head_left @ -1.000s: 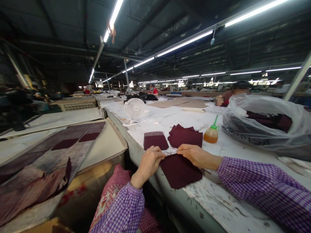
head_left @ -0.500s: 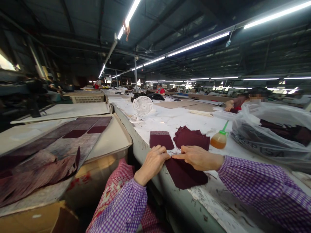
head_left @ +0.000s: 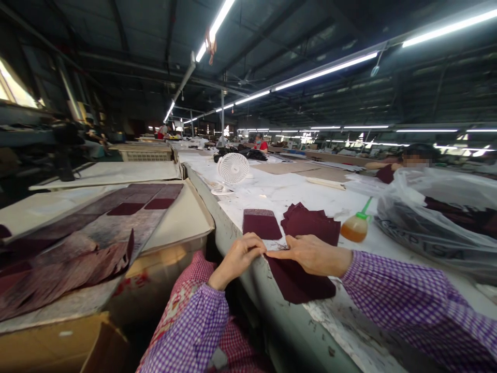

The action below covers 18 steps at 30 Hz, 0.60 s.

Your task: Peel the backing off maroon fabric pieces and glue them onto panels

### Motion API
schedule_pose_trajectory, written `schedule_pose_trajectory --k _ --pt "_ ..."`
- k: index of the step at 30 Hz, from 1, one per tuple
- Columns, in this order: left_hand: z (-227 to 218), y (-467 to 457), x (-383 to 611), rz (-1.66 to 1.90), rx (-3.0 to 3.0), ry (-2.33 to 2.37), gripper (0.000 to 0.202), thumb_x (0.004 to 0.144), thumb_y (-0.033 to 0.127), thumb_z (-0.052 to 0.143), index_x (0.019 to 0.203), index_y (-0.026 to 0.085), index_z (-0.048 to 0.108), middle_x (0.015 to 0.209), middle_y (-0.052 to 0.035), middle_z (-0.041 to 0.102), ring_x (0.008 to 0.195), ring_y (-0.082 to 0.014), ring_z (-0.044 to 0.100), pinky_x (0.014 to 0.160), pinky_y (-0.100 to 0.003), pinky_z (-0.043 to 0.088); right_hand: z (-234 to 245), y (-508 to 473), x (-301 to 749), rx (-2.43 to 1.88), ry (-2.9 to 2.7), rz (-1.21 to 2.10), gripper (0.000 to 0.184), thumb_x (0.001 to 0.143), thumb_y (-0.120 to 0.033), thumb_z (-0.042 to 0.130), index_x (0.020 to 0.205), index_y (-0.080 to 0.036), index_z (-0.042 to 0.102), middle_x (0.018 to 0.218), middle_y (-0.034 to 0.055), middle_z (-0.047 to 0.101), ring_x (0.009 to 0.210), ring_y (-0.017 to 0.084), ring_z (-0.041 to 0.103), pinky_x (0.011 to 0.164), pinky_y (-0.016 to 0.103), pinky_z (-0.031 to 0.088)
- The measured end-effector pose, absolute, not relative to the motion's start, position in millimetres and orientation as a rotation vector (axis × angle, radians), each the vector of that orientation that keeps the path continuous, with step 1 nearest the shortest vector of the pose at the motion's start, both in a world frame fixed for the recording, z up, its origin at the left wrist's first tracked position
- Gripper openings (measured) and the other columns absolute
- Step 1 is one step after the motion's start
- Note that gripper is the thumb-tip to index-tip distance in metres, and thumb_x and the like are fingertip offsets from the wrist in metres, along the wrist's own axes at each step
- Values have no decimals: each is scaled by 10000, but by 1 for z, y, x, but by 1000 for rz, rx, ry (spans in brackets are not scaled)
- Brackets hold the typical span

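left hand (head_left: 243, 256) grip: pinching cloth (head_left: 298, 285) corner | right hand (head_left: 312, 255) grip: finger on cloth, closure unclear | risk: cloth slipping off table (head_left: 225, 225) beside grip, caused by overhang

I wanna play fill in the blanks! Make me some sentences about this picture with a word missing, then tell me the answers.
1. The spout on the bottle of amber liquid is colored ____.
2. A round white ____ with a swirly grille stands on the table.
3. The sleeves have checks of white and ____.
4. Of the left hand and right hand, the ____ one covers more of the nearest maroon piece.

Missing words: green; fan; purple; right.
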<state>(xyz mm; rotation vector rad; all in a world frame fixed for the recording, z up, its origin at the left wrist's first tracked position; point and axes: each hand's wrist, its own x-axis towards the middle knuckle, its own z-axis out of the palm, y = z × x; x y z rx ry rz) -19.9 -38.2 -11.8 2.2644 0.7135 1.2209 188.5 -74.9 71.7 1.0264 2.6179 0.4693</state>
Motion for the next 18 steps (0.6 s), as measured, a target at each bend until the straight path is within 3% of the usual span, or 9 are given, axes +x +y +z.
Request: schedule_pose_trajectory --k 3,6,9,12,15,18 --pt "-10 -32 -20 1345 2230 876 134 866 174 507 830 165 636 861 -36 609 836 -163 550 782 -292 432 67 -69 192 1098 2667 450 583 853 -116 428 1371 -379 376 901 77 540 692 164 525 623 274 368" --pt "-6 -23 -15 1261 2434 1017 148 837 172 548 955 178 637 946 -47 620 937 -194 524 853 -326 417 62 -59 197 1281 2735 214 425 855 -209 491 1273 -285 487 903 58 555 780 183 534 703 301 406" --pt "-1 -14 -8 1044 2628 1122 178 825 219 579 988 174 636 980 -49 622 955 -203 517 868 -330 419 57 -47 204 1335 2822 -147 212 813 -230 548 1021 -199 575 852 30 566 807 171 525 763 307 411" --pt "3 -9 -1 866 2778 1273 169 843 259 556 969 184 640 976 -44 617 934 -201 520 838 -319 428 55 -33 214 1337 2942 -332 90 794 -265 552 807 -176 554 806 20 560 746 150 515 714 286 414" --pt "7 -8 5 777 2873 1355 157 858 237 511 930 181 639 959 -56 605 929 -210 518 806 -319 428 58 -16 237 1552 3001 -456 145 835 -311 477 825 -175 525 747 5 575 670 137 530 626 260 422" --pt "11 -9 10 755 2903 1361 172 871 215 470 886 169 635 936 -70 599 925 -216 520 806 -326 424 62 0 268 1864 2912 -253 154 838 -288 454 904 -184 547 791 14 627 720 152 575 653 265 448"
